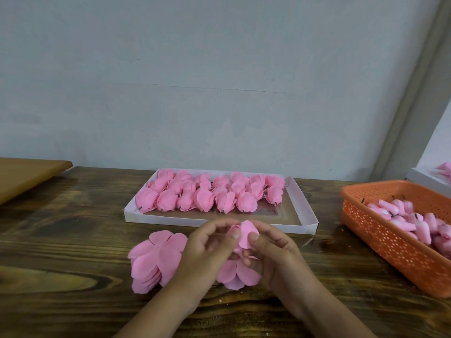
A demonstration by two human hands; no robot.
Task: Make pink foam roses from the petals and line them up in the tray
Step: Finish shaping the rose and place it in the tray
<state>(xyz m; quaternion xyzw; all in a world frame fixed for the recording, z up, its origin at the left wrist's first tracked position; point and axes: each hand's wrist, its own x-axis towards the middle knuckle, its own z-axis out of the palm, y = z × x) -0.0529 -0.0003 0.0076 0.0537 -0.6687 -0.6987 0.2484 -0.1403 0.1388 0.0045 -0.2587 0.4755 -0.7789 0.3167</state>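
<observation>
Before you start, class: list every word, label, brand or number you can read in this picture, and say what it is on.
None: no readable text anywhere.
White tray: plain, no print.
Orange basket: only a pattern of holes, no label.
Stack of pink petals: unmarked.
Wall: bare, only scuffs.

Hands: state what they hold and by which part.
Both the left hand and right hand pinch a half-made rose, thumbs and fingertips on its upper petals; lower petals hang free.
</observation>
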